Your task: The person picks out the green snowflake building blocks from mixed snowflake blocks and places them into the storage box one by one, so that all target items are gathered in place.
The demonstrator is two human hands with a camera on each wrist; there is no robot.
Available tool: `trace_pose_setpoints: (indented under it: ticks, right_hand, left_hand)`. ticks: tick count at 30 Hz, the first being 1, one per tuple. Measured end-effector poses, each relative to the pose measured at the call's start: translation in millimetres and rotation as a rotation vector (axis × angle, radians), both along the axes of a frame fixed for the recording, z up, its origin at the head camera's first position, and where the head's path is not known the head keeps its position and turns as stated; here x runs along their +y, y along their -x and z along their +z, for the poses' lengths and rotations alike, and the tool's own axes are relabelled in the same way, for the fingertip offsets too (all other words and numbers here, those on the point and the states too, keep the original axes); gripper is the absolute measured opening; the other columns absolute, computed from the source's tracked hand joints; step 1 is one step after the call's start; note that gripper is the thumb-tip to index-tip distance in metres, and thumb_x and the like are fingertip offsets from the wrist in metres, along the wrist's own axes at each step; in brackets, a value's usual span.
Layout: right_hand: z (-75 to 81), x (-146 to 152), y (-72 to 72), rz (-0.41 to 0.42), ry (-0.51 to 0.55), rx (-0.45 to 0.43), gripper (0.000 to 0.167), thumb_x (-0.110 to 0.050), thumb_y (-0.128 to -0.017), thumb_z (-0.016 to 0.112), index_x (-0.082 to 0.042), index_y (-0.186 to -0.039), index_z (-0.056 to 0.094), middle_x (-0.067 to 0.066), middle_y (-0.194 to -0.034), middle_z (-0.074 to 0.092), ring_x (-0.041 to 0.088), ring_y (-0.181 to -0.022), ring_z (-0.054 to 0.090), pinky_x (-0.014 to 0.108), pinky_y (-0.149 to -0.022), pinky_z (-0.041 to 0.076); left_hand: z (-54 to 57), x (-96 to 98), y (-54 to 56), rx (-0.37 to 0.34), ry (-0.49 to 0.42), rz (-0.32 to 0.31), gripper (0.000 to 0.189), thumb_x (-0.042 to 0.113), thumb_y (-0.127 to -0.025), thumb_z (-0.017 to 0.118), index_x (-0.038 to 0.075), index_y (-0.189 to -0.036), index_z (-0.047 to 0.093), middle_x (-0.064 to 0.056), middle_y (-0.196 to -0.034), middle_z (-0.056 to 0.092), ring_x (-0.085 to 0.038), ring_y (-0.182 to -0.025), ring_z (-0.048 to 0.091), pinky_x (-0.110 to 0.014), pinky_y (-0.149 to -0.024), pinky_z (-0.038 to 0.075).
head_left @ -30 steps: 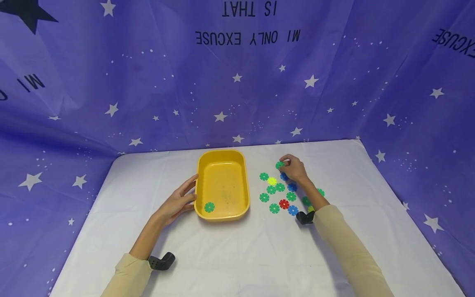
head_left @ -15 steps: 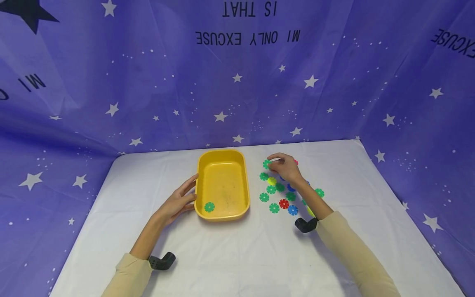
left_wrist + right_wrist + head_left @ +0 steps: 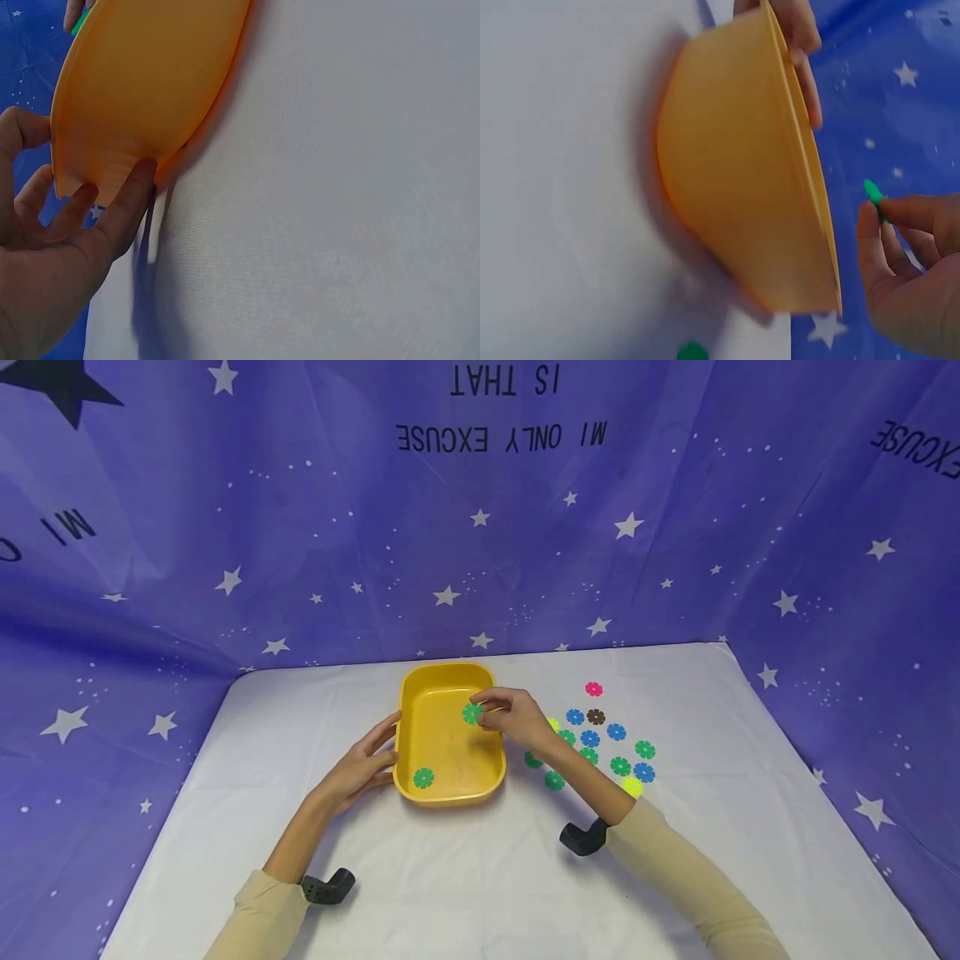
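My right hand (image 3: 515,717) pinches a green snowflake-shaped building disc (image 3: 472,713) between thumb and fingertips. It holds the disc over the right side of the yellow plastic tray (image 3: 450,802). In the right wrist view the pinched disc (image 3: 874,192) appears edge-on, beyond the tray's rim. My left hand (image 3: 360,774) touches the tray's left side, its fingers spread along the wall and rim. The left wrist view shows those fingertips against the tray's outer wall (image 3: 150,82). Inside the tray, near its front left corner, lies another green disc (image 3: 423,777).
Several notched discs lie scattered right of the tray, among them a pink disc (image 3: 594,689), a brown disc (image 3: 596,717) and a blue disc (image 3: 644,772). My right forearm covers part of the group. A purple star-patterned curtain (image 3: 480,552) borders the white tabletop (image 3: 450,877).
My right hand has carried the green disc leftward from above the scattered discs to over the tray. My left hand and the tray have stayed in place.
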State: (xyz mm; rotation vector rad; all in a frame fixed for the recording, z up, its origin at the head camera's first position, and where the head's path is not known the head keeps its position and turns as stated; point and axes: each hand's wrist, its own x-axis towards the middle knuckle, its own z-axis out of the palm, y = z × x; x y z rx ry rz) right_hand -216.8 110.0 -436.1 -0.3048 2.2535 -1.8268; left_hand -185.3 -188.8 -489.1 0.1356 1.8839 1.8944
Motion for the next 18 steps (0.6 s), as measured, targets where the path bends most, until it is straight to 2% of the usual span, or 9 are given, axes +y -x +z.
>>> trace_pose_setpoints:
  ticks: [4, 6, 10, 15, 18]
  right_hand:
    - [-5.9, -21, -2.7, 0.049, 0.023, -0.017, 0.029, 0.008, -0.09, 0.065, 0.003, -0.118, 0.069, 0.015, -0.099, 0.066, 0.027, -0.09, 0.067, 0.048, -0.088, 0.056]
    - [-11.1, -31, -2.4, 0.068, 0.021, -0.014, 0.028, 0.007, -0.089, 0.066, 0.003, -0.116, 0.07, 0.014, -0.098, 0.066, 0.023, -0.088, 0.066, 0.045, -0.085, 0.058]
    - [-20.7, -47, -2.0, 0.082, -0.069, 0.001, 0.026, 0.005, -0.087, 0.067, -0.002, -0.112, 0.073, 0.009, -0.095, 0.069, 0.022, -0.084, 0.065, 0.033, -0.075, 0.06]
    - [-30.3, -66, -1.6, 0.073, -0.198, -0.038, 0.025, 0.002, -0.086, 0.066, -0.01, -0.106, 0.075, 0.005, -0.086, 0.071, 0.029, -0.074, 0.066, 0.028, -0.059, 0.055]
    - [-37.0, -73, 0.6, 0.05, -0.248, -0.051, 0.023, 0.001, -0.086, 0.066, -0.011, -0.102, 0.076, 0.002, -0.081, 0.07, 0.022, -0.07, 0.064, 0.024, -0.058, 0.052]
  left_hand:
    - [0.5, 0.6, 0.2, -0.005, 0.0, 0.002, 0.077, 0.004, -0.096, 0.053, 0.026, -0.161, 0.019, -0.009, -0.166, 0.009, -0.039, -0.129, 0.047, -0.042, -0.096, 0.053]
    - [0.3, 1.2, 0.4, -0.009, -0.002, 0.006, 0.077, 0.003, -0.096, 0.053, 0.026, -0.161, 0.019, -0.01, -0.166, 0.009, -0.039, -0.13, 0.046, -0.043, -0.097, 0.052]
    - [0.3, 1.6, 0.7, -0.014, 0.002, 0.007, 0.077, 0.003, -0.096, 0.052, 0.026, -0.162, 0.019, -0.01, -0.166, 0.008, -0.04, -0.131, 0.045, -0.043, -0.097, 0.052]
    - [1.2, 1.6, 0.6, -0.012, 0.0, 0.006, 0.077, 0.003, -0.096, 0.051, 0.025, -0.162, 0.018, -0.011, -0.166, 0.007, -0.041, -0.131, 0.044, -0.044, -0.097, 0.052]
    - [1.2, 1.8, 0.4, -0.011, 0.002, 0.004, 0.077, 0.003, -0.096, 0.051, 0.025, -0.162, 0.017, -0.011, -0.166, 0.007, -0.04, -0.132, 0.044, -0.044, -0.098, 0.052]
